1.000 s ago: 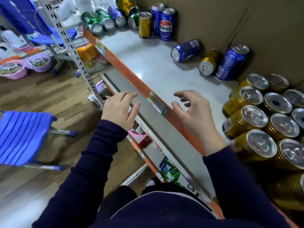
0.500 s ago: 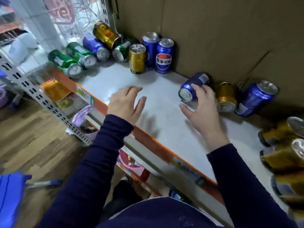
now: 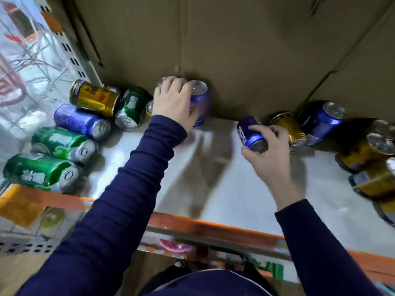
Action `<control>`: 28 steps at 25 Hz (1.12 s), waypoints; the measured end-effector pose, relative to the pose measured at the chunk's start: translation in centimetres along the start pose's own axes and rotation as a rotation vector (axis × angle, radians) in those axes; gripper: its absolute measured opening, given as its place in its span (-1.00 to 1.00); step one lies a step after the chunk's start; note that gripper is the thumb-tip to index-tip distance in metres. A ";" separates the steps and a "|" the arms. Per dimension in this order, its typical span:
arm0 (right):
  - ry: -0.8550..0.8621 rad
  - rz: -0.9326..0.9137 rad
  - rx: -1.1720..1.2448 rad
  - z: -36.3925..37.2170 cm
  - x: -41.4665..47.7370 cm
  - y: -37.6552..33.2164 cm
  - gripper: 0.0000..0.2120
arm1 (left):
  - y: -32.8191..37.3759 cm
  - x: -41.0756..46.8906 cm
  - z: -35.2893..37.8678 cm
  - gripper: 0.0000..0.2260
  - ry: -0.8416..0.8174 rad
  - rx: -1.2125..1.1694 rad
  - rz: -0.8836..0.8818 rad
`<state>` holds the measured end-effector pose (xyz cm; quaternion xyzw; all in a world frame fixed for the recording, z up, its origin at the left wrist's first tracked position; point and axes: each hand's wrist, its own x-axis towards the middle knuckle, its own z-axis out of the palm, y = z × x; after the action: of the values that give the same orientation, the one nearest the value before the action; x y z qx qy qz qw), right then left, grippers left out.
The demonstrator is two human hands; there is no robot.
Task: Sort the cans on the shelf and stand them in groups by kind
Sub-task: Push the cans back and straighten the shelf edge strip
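Two hands on cans at once, so not much slack. Had the right hand (image 3: 269, 154) wrapped tight round a tipped blue can (image 3: 250, 133), low over the shelf (image 3: 235, 189) near the back; couldn't tell whether lifted or resting. Had the left hand (image 3: 173, 101) clutching the tops of the upright blue cans (image 3: 199, 101) against the cardboard wall (image 3: 235, 50). Looked a bit risky tbh: could've clipped the gold can (image 3: 292, 129) lying just beside the right knuckles and sent it rolling, or toppled the upright pair while standing the third next to them. Also spotted green cans (image 3: 62, 144) on their sides near the left edge, free to roll if nudged.
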<state>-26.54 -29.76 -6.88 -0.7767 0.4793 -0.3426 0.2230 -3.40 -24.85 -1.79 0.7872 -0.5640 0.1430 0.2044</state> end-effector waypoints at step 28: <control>0.436 0.260 0.626 -23.9 -17.3 9.7 -0.60 | 27.8 -10.6 -0.7 -0.57 -0.398 -1.195 0.049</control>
<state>-55.41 -18.97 -3.00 -0.5130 0.4821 -0.5978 0.3835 -33.16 -23.54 -1.53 0.5356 -0.5917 -0.3414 0.4965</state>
